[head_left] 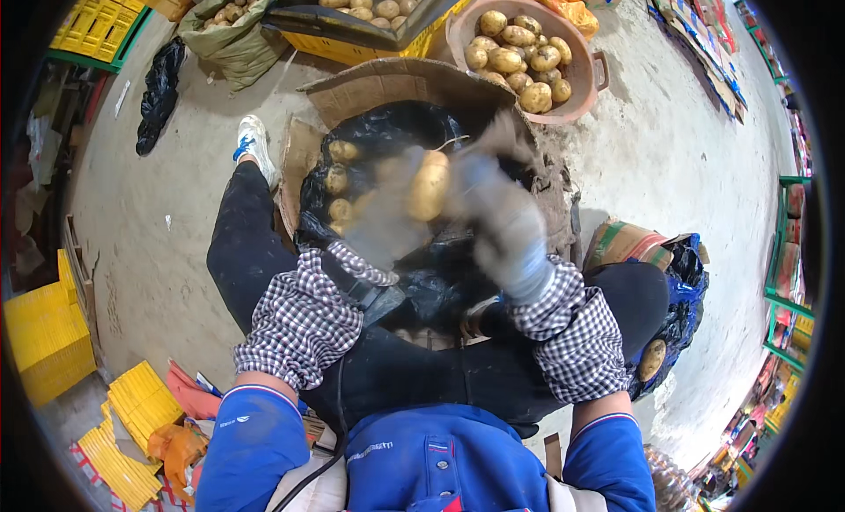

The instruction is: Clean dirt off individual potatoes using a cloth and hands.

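A potato [430,186] is held up over a cardboard box [370,83] lined with a black plastic bag [429,284]. My left hand [389,215], gloved and blurred, is around the potato's left side. Close to its right side is my right hand [505,222], also gloved and blurred by motion; a brown cloth [505,139] shows at its fingers, and whether it grips the cloth or touches the potato is unclear. Several potatoes [337,179] lie in the lined box, along its left side. Checkered sleeve covers reach from both wrists up the forearms.
Beyond the box stand a pink plastic basin [587,83] of potatoes, a yellow crate [317,47] with potatoes and a green sack [247,50]. A black plastic bag [160,93] lies on the floor at the left. One potato [652,359] rests on dark plastic by the right knee.
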Motion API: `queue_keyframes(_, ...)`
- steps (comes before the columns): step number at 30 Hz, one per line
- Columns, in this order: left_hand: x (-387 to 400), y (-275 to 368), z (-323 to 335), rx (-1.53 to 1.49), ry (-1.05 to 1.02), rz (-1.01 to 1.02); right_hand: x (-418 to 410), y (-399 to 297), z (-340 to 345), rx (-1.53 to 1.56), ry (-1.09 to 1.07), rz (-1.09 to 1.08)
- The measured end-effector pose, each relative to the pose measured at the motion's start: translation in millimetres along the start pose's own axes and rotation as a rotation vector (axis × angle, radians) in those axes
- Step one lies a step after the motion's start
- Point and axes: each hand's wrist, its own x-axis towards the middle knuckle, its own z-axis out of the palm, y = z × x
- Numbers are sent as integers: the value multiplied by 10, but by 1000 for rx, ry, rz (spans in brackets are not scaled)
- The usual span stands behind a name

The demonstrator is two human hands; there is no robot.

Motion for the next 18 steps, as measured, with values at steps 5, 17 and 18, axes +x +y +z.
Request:
queue_keyframes(5,-73,454,139,-707,-100,-460,-278,318,182,-46,-133,462)
queue_keyframes(17,-23,349,165,-214,16,-396,-83,-38,-42,392,144,521)
queue_keyframes(18,-21,361,216,-390,-21,-394,-77,-58,-74,314,46,308)
